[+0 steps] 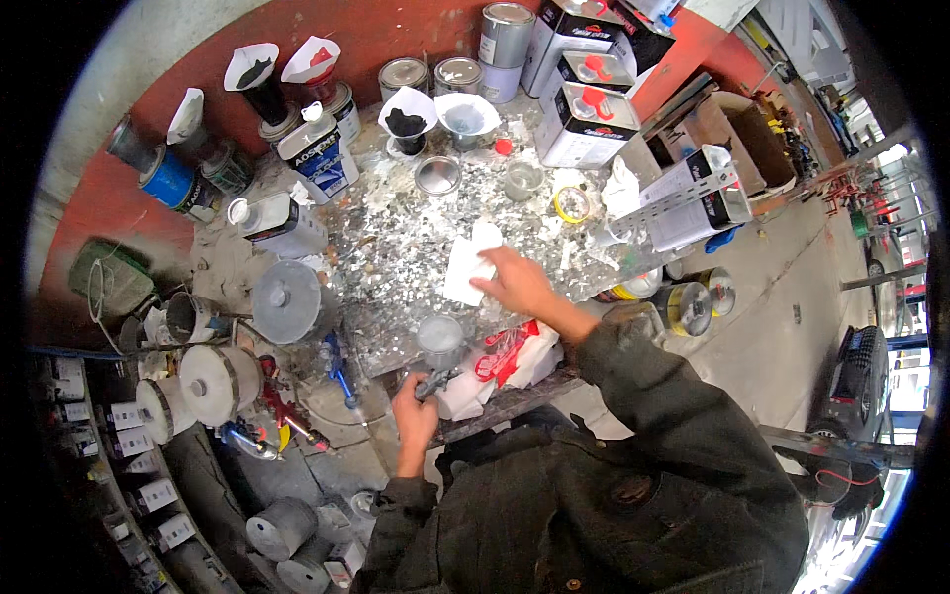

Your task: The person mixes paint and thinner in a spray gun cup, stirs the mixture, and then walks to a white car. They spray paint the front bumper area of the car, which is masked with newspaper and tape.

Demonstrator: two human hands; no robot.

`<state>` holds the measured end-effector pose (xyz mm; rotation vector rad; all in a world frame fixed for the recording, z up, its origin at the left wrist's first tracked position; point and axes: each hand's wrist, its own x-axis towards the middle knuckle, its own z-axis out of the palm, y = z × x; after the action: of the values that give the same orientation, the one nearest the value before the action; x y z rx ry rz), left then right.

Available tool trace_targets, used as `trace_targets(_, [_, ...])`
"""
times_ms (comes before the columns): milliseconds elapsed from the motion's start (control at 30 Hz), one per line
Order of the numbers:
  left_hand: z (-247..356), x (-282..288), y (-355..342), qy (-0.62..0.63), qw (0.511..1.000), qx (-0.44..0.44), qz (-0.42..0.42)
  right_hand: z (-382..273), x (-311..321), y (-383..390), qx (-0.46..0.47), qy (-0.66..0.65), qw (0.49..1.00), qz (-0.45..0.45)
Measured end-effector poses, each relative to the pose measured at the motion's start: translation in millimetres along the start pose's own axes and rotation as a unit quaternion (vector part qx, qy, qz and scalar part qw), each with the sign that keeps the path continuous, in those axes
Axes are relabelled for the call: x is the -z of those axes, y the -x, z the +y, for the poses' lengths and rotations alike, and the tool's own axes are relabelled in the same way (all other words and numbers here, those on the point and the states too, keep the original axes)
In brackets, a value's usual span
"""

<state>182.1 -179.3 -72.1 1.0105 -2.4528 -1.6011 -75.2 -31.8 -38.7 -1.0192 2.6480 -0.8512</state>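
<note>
At the bench (371,322), paper (462,273) is pinched by the right hand (522,282); a dark object (433,384) is clasped by the left hand (413,409).

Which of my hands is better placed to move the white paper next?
Probably your right hand: it touches the white paper. Your left hand is farther from it and holds a dark object.
</note>
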Motion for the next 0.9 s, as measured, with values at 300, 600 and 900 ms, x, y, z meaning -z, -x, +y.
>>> trace_targets(300, [-0.6, 14.8, -1.4, 0.270, 0.954, 0.120, -0.059, 43.5, -52.3, -18.2, -0.054, -0.046, 0.996, 0.045])
trace_targets(600, [52.1, -7.1, -24.6, 0.294, 0.937, 0.183, -0.052, 22.7, 18.3, 51.9, -0.142, -0.545, 0.823, 0.080])
trace_targets(900, [72.7, -66.7, -28.7, -0.049, 0.986, -0.158, -0.019, -21.1, 2.1, 81.5, -0.120, -0.433, 0.880, 0.155])
